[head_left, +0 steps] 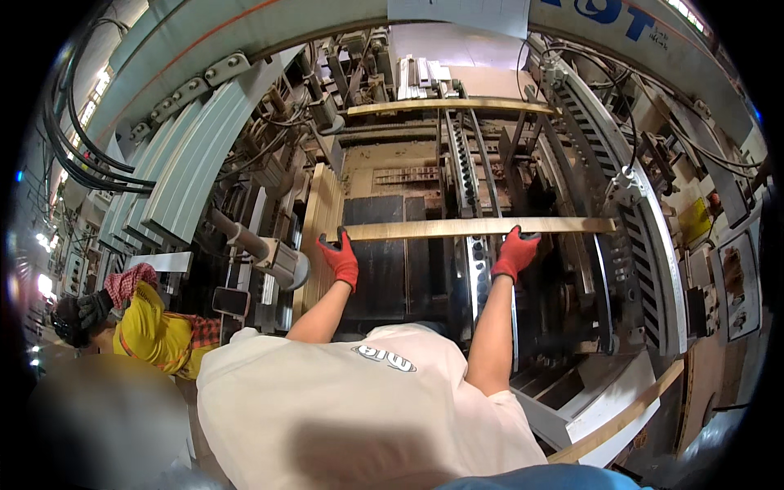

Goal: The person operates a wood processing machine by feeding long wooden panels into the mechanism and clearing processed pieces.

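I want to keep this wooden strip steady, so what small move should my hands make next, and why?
I'd probably slide the right hand farther right along the wooden strip: the left hand is near its left end, while a long stretch runs out past the right hand, so a wider hold may steady it.

Left hand [340, 260] and right hand [515, 253] hiding their palms, blurred grey patch [106, 416] masking the lower left, white sheet [461, 11] running past the top edge, blue cloth [543, 480] being cut off below — slanting wooden strip [621, 425] disappearing behind clothing
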`<state>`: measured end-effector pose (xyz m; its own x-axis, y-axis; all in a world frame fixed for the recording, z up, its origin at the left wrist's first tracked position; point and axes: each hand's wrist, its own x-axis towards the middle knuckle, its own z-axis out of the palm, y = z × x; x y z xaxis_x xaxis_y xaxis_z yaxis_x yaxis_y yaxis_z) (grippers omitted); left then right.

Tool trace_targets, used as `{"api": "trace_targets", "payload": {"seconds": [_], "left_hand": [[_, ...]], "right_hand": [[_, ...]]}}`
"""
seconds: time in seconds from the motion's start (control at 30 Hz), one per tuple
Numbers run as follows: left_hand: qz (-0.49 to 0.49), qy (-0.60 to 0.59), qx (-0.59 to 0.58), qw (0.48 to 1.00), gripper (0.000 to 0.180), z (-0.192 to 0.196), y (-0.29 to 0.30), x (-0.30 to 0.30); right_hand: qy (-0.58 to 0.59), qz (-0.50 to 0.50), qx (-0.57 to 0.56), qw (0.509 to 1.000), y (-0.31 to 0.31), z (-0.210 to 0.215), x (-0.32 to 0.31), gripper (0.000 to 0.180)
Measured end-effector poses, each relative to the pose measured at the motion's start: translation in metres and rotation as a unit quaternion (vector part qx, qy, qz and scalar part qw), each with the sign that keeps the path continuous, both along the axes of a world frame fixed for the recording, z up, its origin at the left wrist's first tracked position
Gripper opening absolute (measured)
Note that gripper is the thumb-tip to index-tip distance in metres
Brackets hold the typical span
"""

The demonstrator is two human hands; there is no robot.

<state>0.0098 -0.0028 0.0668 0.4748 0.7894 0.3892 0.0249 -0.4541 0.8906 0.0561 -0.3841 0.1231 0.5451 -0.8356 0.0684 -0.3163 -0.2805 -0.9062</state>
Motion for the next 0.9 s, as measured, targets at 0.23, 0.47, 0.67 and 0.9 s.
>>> {"api": "trace_targets", "payload": {"seconds": [0.23, 0.47, 0.67, 0.9], "left_hand": [[-0.008, 0.021, 0.012, 1.000, 0.062, 0.008, 0.003, -0.010], [-0.007, -0.014, 0.006, 1.000, 0.042, -0.033, 0.011, 0.000], [-0.100, -0.053, -0.145, 0.983, 0.029, -0.013, 0.024, 0.004], [-0.146, -0.092, -0.136, 0.976, 0.019, -0.005, 0.037, 0.009]], "right_hand": [[-0.152, 0.065, 0.019, 0.986, 0.000, -0.025, 0.016, 0.054], [-0.103, 0.019, -0.050, 0.993, -0.003, -0.029, 0.010, 0.055], [-0.066, 0.005, -0.051, 0.997, -0.008, -0.029, 0.014, 0.048], [-0.097, -0.034, -0.052, 0.993, -0.002, -0.022, 0.018, 0.045]]}}
